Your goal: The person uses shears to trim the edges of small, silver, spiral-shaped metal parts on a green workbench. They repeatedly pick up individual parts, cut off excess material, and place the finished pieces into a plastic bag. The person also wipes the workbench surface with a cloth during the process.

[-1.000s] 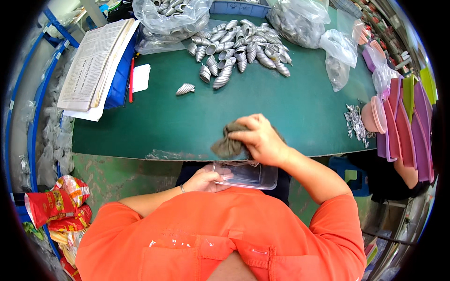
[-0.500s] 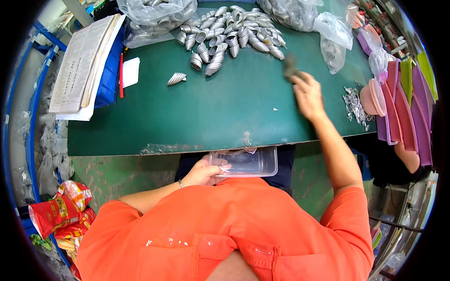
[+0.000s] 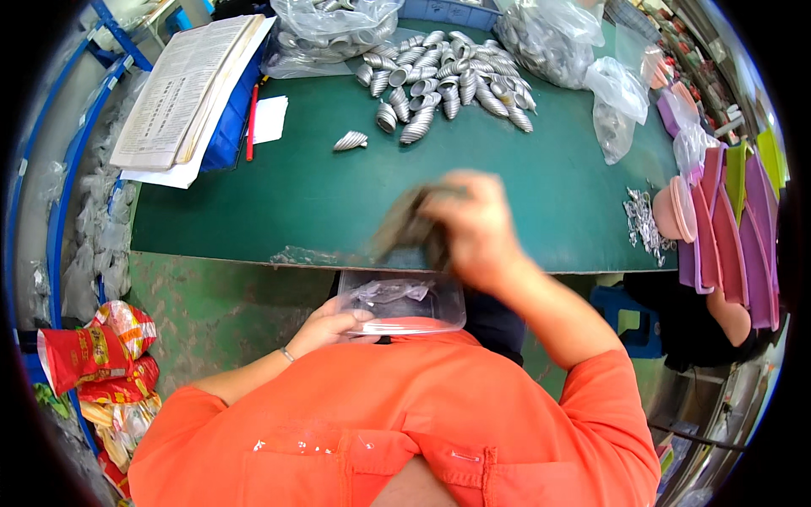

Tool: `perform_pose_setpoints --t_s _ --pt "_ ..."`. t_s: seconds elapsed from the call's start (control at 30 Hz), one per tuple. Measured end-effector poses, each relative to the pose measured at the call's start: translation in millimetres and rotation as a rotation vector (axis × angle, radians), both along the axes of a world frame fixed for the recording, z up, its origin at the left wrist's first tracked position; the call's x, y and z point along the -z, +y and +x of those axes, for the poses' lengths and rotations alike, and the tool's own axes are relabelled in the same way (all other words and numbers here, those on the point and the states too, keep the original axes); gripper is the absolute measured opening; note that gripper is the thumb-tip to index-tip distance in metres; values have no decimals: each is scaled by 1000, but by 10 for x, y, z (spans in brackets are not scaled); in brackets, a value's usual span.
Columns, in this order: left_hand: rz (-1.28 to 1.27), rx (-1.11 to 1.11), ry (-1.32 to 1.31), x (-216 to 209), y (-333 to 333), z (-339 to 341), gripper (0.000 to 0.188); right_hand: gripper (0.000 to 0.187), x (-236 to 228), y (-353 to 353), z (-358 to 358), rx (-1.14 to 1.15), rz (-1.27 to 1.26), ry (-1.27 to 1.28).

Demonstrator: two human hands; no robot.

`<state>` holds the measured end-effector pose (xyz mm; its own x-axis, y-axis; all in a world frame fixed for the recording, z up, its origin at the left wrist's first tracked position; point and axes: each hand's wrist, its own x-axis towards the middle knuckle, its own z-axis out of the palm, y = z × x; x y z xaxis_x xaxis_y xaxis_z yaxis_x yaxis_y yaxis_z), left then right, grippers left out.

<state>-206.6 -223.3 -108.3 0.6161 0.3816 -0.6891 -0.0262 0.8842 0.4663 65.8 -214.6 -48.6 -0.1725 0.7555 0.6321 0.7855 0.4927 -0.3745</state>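
A green worktable (image 3: 321,203) is filling the upper half of the view, seen from above the head of a person in an orange shirt who is sitting at its near edge. At the far side of the table, a heap of silvery ribbed cone-shaped metal parts (image 3: 439,80) is lying between clear plastic bags of the same parts (image 3: 334,25), and a stack of printed papers (image 3: 190,89) is resting on a blue bin at the far left. One lone cone (image 3: 351,141) is lying apart, left of centre.

Below the table edge, over the lap, the left hand (image 3: 334,325) is gripping the left rim of a clear plastic tray (image 3: 405,302), thumb on top, holding it level with its long side running left to right.

The right hand (image 3: 477,224) is hanging just above and slightly right of the tray, blurred by motion. Its fingers are clenched around a small handful of grey-brown pieces (image 3: 410,224), which are jutting out to the left and down toward the tray's opening. What exactly the pieces are cannot be told through the blur. The right hand is the nearer one to the tray's open middle.
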Motion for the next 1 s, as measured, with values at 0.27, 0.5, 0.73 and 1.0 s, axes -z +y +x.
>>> perform_pose_setpoints --t_s 0.27,0.5,0.73,1.0 --pt "55 -197 158 -107 -51 -139 77 23 508 758 871 559 -198 -178" --pt "60 -269 156 -64 -19 -183 81 18 358 418 206 -5 -203 -92" --pt "90 -221 108 119 -11 -223 83 16 438 1263 314 301 -2 -286" --pt "137 -197 116 74 -23 -186 83 23 469 1145 492 320 -170 -261"
